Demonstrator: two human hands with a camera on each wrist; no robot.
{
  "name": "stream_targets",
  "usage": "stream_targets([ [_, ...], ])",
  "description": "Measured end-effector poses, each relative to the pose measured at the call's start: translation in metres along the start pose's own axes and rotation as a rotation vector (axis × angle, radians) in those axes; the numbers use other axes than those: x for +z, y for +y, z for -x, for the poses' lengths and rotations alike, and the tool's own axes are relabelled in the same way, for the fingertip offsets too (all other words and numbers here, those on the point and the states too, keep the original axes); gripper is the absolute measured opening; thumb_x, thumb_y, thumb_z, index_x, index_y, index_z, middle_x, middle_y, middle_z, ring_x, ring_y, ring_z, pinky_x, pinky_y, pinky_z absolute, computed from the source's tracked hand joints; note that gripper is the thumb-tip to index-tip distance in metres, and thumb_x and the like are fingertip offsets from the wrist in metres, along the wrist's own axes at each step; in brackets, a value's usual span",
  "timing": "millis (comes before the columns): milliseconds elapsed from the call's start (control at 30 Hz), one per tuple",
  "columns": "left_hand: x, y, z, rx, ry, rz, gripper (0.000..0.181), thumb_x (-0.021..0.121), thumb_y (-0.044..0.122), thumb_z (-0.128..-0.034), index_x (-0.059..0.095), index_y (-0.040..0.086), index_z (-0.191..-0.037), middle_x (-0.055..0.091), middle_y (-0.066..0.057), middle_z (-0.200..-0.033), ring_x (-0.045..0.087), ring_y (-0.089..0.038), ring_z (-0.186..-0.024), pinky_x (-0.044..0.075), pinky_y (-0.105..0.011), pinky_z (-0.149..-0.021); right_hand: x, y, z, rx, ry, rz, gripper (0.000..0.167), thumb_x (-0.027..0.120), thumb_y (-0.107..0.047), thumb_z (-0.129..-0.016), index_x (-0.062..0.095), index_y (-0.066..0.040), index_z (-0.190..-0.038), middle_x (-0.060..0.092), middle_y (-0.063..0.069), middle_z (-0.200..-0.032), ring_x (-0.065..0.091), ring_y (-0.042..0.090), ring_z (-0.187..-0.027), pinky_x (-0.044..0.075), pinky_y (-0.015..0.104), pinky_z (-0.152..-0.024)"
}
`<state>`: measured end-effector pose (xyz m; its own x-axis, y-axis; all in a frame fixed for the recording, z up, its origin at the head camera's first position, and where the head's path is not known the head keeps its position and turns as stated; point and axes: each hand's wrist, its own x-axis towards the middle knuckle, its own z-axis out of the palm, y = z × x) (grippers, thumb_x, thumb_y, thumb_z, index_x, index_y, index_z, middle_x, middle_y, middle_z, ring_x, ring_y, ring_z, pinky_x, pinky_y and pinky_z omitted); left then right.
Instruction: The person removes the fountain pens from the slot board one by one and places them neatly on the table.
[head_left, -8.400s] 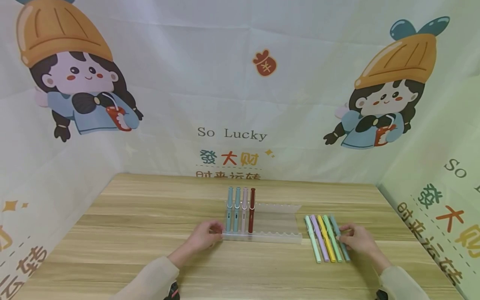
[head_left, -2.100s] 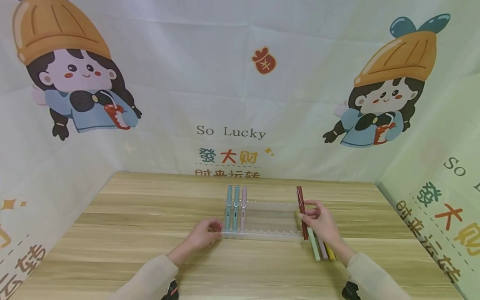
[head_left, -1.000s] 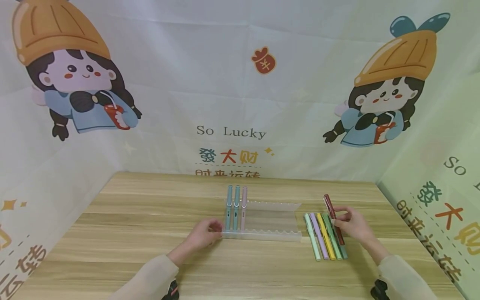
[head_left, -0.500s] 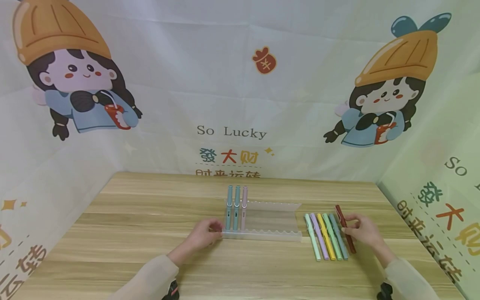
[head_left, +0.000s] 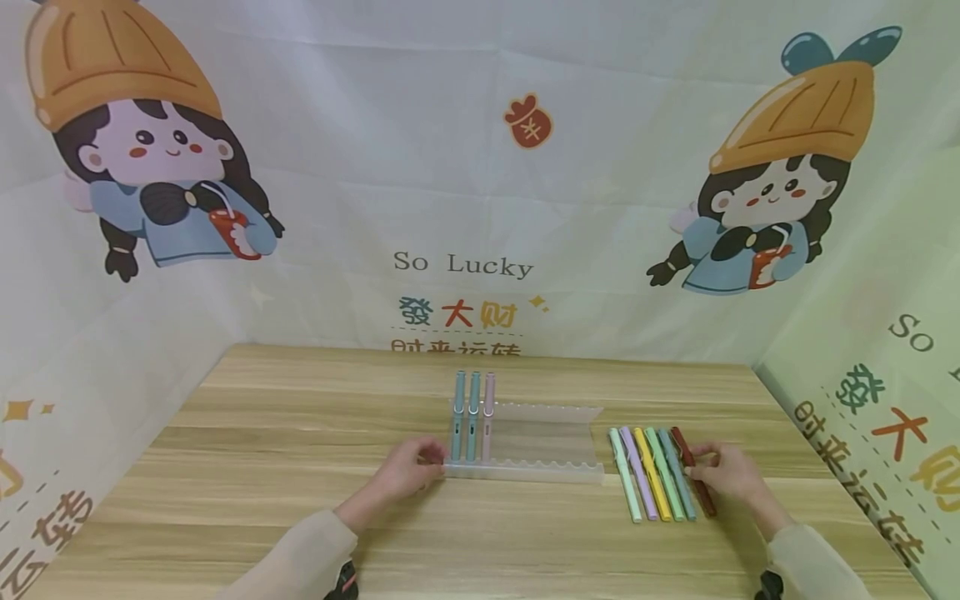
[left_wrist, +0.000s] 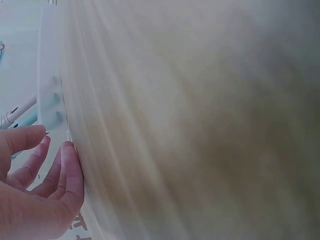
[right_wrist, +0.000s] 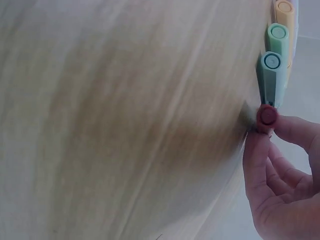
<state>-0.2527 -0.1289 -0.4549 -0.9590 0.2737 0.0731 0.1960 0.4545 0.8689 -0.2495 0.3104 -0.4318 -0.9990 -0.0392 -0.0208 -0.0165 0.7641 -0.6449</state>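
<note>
Fingers (right_wrist: 256, 162) of my right hand (head_left: 731, 477) pinch a slim, dark-red pen (head_left: 704, 498); my left hand (head_left: 407, 472) grips one end of the clear, scalloped plastic rack (head_left: 525, 472).

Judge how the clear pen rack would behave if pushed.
The clear pen rack probably slides rather than tips, sitting low and wide on the table. Its translucent walls suggest light plastic. Its pens, seated along the notched edge, may resist rolling.

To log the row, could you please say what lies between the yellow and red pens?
In the head view, a green pen and a blue-grey pen lie between the yellow pen and the red pen.
</note>
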Motion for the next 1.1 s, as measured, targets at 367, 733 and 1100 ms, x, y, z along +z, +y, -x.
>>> stream_targets([
  [367,0.0,0.0,0.001,0.003,-0.004,0.006,0.013,0.058,-0.003,-0.0794,0.057,-0.004,-0.092,0.055,-0.009,-0.084,0.052,-0.018,-0.071,0.046,-0.03,-0.052,0.004,0.005,-0.001,0.002,-0.009,-0.047,0.026,0.056,-0.004,-0.079,0.049,0.013,-0.098,0.054,0.008,-0.069,0.053,0.017,-0.056,0.047,0.03,-0.051],
  [733,0.0,0.0,0.001,-0.016,-0.003,0.004,0.013,0.058,-0.002,-0.0794,0.057,-0.003,-0.092,0.055,-0.007,-0.083,0.051,-0.016,-0.069,0.045,-0.028,-0.05,0.003,0.002,-0.001,0.013,0.001,-0.086,0.026,0.05,-0.004,-0.083,0.047,0.016,-0.1,0.057,0.014,-0.075,0.055,0.02,-0.061,0.048,0.031,-0.053],
  [1100,0.001,0.0,0.0,-0.002,0.007,-0.001,0.014,0.059,-0.004,-0.078,0.057,-0.003,-0.091,0.055,-0.008,-0.083,0.052,-0.018,-0.071,0.046,-0.03,-0.052,0.002,-0.024,-0.006,-0.064,0.177,-0.007,0.025,0.049,-0.01,-0.086,0.054,0.01,-0.1,0.059,0.012,-0.075,0.056,0.021,-0.059,0.043,0.029,-0.049],
])
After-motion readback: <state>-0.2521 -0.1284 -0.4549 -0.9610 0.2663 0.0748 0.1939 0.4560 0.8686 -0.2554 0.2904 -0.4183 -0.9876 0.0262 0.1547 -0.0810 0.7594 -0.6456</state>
